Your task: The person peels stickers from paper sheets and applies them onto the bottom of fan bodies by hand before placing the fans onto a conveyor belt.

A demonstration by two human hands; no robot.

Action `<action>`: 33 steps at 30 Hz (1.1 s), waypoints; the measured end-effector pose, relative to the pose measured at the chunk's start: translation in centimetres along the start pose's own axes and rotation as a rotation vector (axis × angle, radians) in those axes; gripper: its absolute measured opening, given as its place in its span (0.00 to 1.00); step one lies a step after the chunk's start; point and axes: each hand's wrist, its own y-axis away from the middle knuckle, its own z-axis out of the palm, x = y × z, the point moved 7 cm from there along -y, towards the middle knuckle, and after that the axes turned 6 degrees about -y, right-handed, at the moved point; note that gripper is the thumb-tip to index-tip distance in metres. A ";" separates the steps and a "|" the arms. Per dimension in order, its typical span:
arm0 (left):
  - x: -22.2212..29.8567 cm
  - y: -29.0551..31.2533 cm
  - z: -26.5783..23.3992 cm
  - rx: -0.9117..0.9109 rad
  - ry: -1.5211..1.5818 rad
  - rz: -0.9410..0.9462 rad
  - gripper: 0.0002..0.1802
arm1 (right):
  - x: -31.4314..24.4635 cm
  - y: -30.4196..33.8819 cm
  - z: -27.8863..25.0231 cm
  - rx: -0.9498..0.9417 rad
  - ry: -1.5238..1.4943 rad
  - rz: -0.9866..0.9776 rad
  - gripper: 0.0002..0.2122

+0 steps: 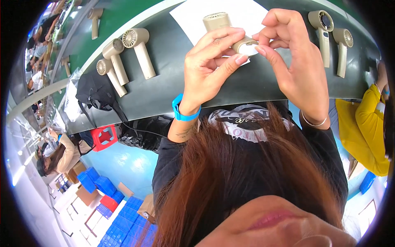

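My left hand [214,61], with a blue band at the wrist, is wrapped round the handle of a beige handheld fan [217,21]. The fan's round grilled head points away from me, and its handle end, with a white oval face [248,50], is turned toward my right hand [294,57]. Thumb and fingers of that hand are bent into a pinch right at the white end. Whatever lies between those fingertips is too small to make out. Beneath both hands, a white sheet [185,15] lies on the dark tabletop.
Left on the dark table [164,88] lie several beige fans [142,53], beside a black bag [96,91]. More fans [325,37] lie on the right. A red stool [103,138] stands below at left. A person in yellow [370,123] sits at my right.
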 end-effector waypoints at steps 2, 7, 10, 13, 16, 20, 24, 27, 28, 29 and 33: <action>0.1 0.1 0.0 0.013 -0.002 -0.002 0.19 | -0.7 -0.5 -0.8 0.006 0.031 -0.037 0.16; 0.0 0.2 0.0 0.017 -0.006 0.000 0.19 | -2.1 -1.8 -1.3 -0.292 0.436 -0.079 0.21; 0.1 0.1 0.2 0.020 0.001 -0.007 0.19 | -2.5 -1.7 -1.8 -0.281 0.488 -0.172 0.20; 0.0 0.1 0.2 0.004 -0.027 0.000 0.19 | -3.0 -1.9 -1.8 -0.274 0.537 -0.276 0.20; 0.0 0.2 -1.0 0.088 0.024 0.015 0.19 | -3.4 -2.9 -1.3 -0.105 0.490 -0.232 0.12; 0.9 -0.3 -1.4 0.129 0.134 0.064 0.19 | 4.5 -2.1 0.1 -0.142 0.114 0.123 0.17; 1.0 -1.8 -1.2 0.063 -0.037 0.174 0.19 | 7.7 -4.2 4.6 -0.369 -0.626 0.179 0.16; -0.1 -3.2 -2.3 0.109 -0.311 0.235 0.27 | 8.3 -7.9 5.7 -0.294 -0.590 0.072 0.15; 0.0 -3.7 -2.8 0.137 -0.255 0.186 0.29 | 9.6 -9.6 6.0 -0.238 -0.609 0.125 0.14; 0.1 -4.3 -3.0 0.155 -0.191 0.138 0.31 | 10.1 -11.9 5.5 -0.200 -0.453 0.056 0.15; -1.7 -3.9 -7.0 0.269 -0.406 0.180 0.21 | 13.6 -20.8 2.6 0.155 0.446 -0.230 0.13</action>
